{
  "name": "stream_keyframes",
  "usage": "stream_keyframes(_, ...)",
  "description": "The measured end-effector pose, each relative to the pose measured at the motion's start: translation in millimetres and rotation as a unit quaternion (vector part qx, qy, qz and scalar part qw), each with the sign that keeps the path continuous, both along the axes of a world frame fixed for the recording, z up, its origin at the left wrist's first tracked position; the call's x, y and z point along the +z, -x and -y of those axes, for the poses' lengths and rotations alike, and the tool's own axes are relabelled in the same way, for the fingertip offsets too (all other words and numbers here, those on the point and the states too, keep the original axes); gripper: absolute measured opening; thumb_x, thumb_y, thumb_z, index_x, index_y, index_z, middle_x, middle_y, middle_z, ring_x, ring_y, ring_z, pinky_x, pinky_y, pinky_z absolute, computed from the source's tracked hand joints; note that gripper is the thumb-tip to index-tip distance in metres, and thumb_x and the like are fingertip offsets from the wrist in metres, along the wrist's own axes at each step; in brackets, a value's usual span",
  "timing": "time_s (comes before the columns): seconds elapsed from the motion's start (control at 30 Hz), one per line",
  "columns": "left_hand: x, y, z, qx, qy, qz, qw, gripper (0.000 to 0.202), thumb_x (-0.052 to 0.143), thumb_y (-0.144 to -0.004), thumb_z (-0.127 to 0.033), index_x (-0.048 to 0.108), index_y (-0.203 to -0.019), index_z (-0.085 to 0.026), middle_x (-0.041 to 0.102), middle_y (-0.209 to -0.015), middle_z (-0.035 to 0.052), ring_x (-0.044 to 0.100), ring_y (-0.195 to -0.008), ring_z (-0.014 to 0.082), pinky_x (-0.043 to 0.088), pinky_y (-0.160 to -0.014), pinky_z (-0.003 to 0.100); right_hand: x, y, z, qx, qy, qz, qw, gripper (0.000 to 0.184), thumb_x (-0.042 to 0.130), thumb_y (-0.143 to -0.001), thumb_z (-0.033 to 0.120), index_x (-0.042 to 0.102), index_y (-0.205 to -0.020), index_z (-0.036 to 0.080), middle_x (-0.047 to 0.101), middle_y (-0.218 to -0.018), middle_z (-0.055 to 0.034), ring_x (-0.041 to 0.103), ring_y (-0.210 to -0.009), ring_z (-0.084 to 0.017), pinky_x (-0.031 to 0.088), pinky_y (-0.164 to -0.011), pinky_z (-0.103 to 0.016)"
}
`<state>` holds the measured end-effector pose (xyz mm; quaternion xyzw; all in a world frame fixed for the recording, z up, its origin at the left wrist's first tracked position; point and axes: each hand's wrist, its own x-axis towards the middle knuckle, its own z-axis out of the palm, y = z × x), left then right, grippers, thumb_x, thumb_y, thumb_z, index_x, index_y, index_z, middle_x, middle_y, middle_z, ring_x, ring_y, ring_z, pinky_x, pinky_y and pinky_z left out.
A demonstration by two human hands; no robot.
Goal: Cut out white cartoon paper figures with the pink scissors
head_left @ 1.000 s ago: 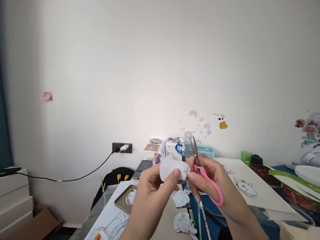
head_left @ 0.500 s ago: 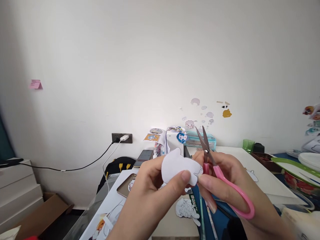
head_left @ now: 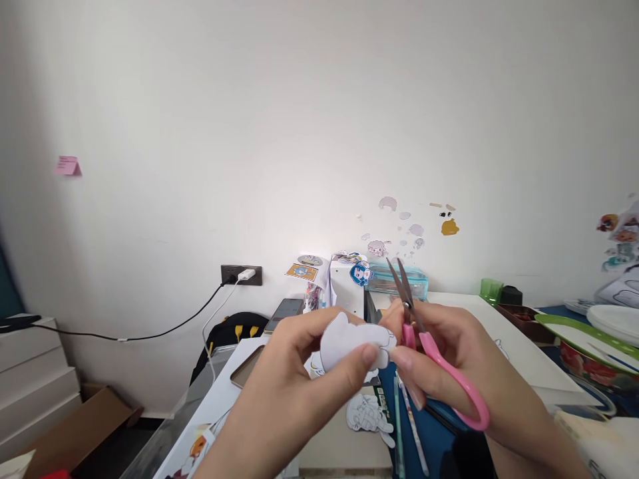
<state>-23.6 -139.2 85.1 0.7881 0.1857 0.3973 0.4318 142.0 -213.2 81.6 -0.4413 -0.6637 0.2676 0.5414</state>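
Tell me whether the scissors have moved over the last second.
Yes. Against the teal box behind them, the pink scissors in the right hand have shifted slightly rightward.

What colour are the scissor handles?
Pink, clearest in the head view: scissors in the right hand.

Two bare hands show at the near edge of the scene; the left hand (head_left: 299, 379) runs into a left forearm (head_left: 234, 456), uncovered down to the frame's edge; the right hand (head_left: 452, 352) and right forearm (head_left: 532, 436) are bare too; fingers slim; the left thumbnail (head_left: 370, 354) is short and rounded; a right fingernail (head_left: 418, 401) is longer, faintly glossy.
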Motion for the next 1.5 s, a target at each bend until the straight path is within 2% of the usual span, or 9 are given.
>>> stream_keyframes(0.17,-4.5,-1.9,-4.7,0.104,-0.104,0.018,0.989,0.03,0.052,-0.089,-0.03,0.05,-0.119,-0.033,0.059,-0.07,-0.0035,0.053,-0.059,0.0138,0.04,-0.052,0.023,4.1,-1.2,-2.4,-0.121,0.009,0.071,0.99,0.012,0.061,-0.08,0.023,0.052,-0.071,0.022,0.048,-0.061,0.0057,0.043,-0.051,-0.01,0.037,-0.045,-0.02)
stream_keyframes(0.3,-9.8,-10.7,-9.0,0.232,-0.292,-0.003,0.928,0.029,0.039,-0.089,-0.011,0.063,-0.099,-0.022,0.066,-0.083,0.0021,0.06,-0.071,0.0165,0.044,-0.062,0.028,-1.7,5.4,-6.8,-0.355,-0.138,0.212,0.9,0.014,0.069,-0.074,0.032,0.06,-0.079,0.021,0.055,-0.061,0.0022,0.05,-0.053,-0.016,0.042,-0.049,-0.027)
stream_keyframes(0.53,-15.2,-23.4,-4.8,0.138,-0.288,-0.038,0.947,0.037,0.034,-0.094,-0.028,0.057,-0.121,-0.016,0.063,-0.121,0.0072,0.055,-0.113,0.0225,0.043,-0.094,0.037,-30.1,39.5,-26.8,-0.395,-0.306,0.365,0.786,0.026,0.04,-0.081,0.006,0.065,-0.077,0.01,0.062,-0.065,-0.0096,0.058,-0.051,-0.022,0.042,-0.039,-0.031)
stream_keyframes(0.73,-13.7,-21.1,-23.6,0.171,-0.144,0.044,0.974,0.042,0.025,-0.097,-0.035,0.058,-0.121,-0.023,0.058,-0.129,0.0022,0.048,-0.121,0.0217,0.034,-0.105,0.041,-18.0,31.7,-13.8,-0.25,-0.255,0.252,0.899,0.031,0.057,-0.077,0.009,0.063,-0.108,0.015,0.064,-0.106,-0.0089,0.062,-0.089,-0.022,0.052,-0.075,-0.033)
stream_keyframes(0.83,-6.5,-14.9,-28.9,0.14,-0.105,0.123,0.977,0.044,0.024,-0.096,-0.033,0.058,-0.122,-0.023,0.055,-0.133,0.0013,0.04,-0.128,0.0228,0.029,-0.108,0.043,-6.1,12.7,-6.2,-0.246,-0.191,0.109,0.944,0.013,0.058,-0.083,0.021,0.065,-0.094,0.025,0.063,-0.104,-0.002,0.059,-0.077,-0.018,0.049,-0.07,-0.031)
stream_keyframes(0.93,-2.1,-7.4,-27.5,0.026,-0.061,0.165,0.984,0.044,0.024,-0.095,-0.028,0.058,-0.123,-0.025,0.054,-0.135,-0.0003,0.037,-0.131,0.023,0.026,-0.11,0.042,-5.6,1.5,-16.3,-0.026,-0.009,-0.077,0.997,0.013,0.054,-0.09,0.025,0.067,-0.091,0.023,0.064,-0.086,-0.0008,0.056,-0.08,-0.014,0.043,-0.072,-0.025)
stream_keyframes(0.97,-1.8,-5.0,-26.5,-0.006,-0.046,0.165,0.985,0.044,0.025,-0.094,-0.027,0.058,-0.123,-0.027,0.053,-0.135,-0.0013,0.036,-0.132,0.0232,0.025,-0.111,0.042,-8.7,1.4,-23.4,0.133,0.068,-0.157,0.976,0.014,0.056,-0.089,0.026,0.069,-0.09,0.02,0.063,-0.085,-0.002,0.055,-0.079,-0.013,0.042,-0.071,-0.023)
stream_keyframes(1.07,-3.2,0.9,-24.6,-0.047,-0.033,0.144,0.988,0.042,0.028,-0.093,-0.029,0.061,-0.12,-0.03,0.052,-0.136,-0.0038,0.03,-0.136,0.0235,0.019,-0.114,0.04,-22.7,10.5,-46.7,0.302,0.148,-0.2,0.92,0.033,0.066,-0.077,0.043,0.07,-0.088,0.012,0.064,-0.076,-0.0064,0.063,-0.07,-0.018,0.045,-0.058,-0.026)
stream_keyframes(1.5,-3.5,9.1,-20.7,-0.065,-0.158,0.092,0.981,0.043,0.028,-0.093,-0.031,0.059,-0.123,-0.036,0.053,-0.135,-0.0051,0.032,-0.135,0.0236,0.02,-0.113,0.04,-40.1,31.3,-49.4,0.458,0.232,-0.273,0.813,0.04,0.067,-0.07,0.039,0.067,-0.104,0.017,0.064,-0.086,-0.0028,0.058,-0.065,-0.015,0.046,-0.067,-0.027)
